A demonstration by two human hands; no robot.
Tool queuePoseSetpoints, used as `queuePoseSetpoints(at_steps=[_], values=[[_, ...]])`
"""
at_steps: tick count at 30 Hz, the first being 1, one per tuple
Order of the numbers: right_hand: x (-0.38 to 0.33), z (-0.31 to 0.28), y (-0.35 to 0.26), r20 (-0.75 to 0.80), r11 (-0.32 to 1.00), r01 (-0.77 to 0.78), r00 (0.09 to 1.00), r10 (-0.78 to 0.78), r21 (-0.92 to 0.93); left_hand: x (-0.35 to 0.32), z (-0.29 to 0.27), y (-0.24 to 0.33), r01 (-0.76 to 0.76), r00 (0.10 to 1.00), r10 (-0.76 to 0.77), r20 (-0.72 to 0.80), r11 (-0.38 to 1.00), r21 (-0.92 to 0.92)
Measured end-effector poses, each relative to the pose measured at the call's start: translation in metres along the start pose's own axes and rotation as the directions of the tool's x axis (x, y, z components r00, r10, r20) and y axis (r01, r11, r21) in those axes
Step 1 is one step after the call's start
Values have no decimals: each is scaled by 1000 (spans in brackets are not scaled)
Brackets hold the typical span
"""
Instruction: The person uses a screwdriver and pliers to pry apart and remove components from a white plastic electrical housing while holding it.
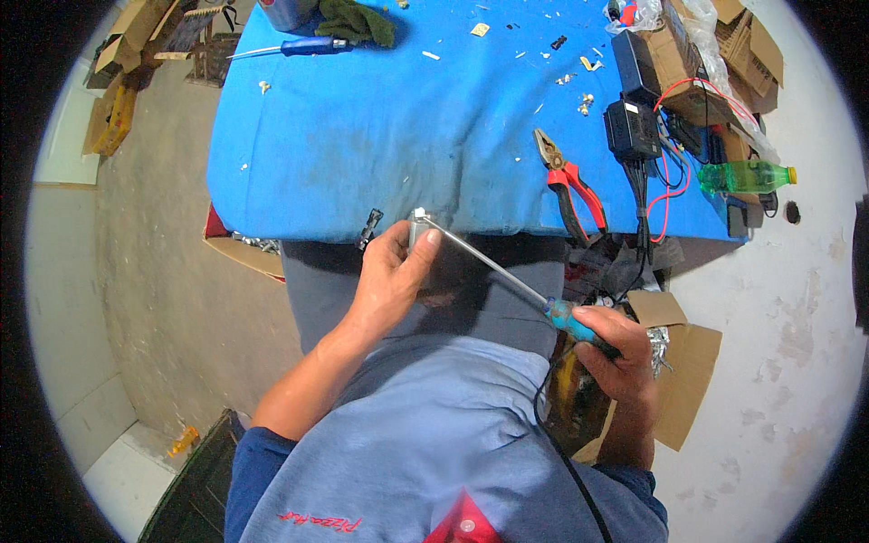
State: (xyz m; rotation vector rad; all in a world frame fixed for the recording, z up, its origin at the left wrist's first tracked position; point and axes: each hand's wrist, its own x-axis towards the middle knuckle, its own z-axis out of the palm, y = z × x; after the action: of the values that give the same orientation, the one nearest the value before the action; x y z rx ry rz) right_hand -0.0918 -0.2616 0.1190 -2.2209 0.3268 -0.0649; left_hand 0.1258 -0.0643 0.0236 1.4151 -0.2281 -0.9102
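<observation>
My left hand [380, 282] is closed around a small silver metal part [419, 232] with a white top, at the table's near edge. In my right hand [617, 356] is a screwdriver [493, 263], gripped by its blue handle. Its long shaft slants up and left, and the tip is at the white top; whether it presses there I cannot tell. Beside my left fingers, a small black piece [370, 228] lies on the edge of the blue-covered table [326, 136]. My fingers hide the lower part of the metal piece.
Red-handled pliers [572, 187] lie to the right, near black adapters [632, 129] with cables and a green bottle [744, 176]. Another screwdriver [312, 45] and a dark cloth [358, 20] are at the far left. An open carton [692, 385] stands below right.
</observation>
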Motion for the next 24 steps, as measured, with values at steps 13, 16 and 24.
queuePoseSetpoints(at_steps=[13, 16, 24], values=[[-6, 34, 29, 71, 591, -354, 892, 447, 725, 3, -2, 5, 87, 995, -80, 63, 990, -108], [5, 40, 31, 167, 400, -376, 868, 467, 836, 1, 4, 4, 149, 977, -130, 169, 983, -103], [2, 37, 34, 54, 518, -338, 872, 486, 786, 4, 0, 1, 236, 951, -205, 232, 965, -112]])
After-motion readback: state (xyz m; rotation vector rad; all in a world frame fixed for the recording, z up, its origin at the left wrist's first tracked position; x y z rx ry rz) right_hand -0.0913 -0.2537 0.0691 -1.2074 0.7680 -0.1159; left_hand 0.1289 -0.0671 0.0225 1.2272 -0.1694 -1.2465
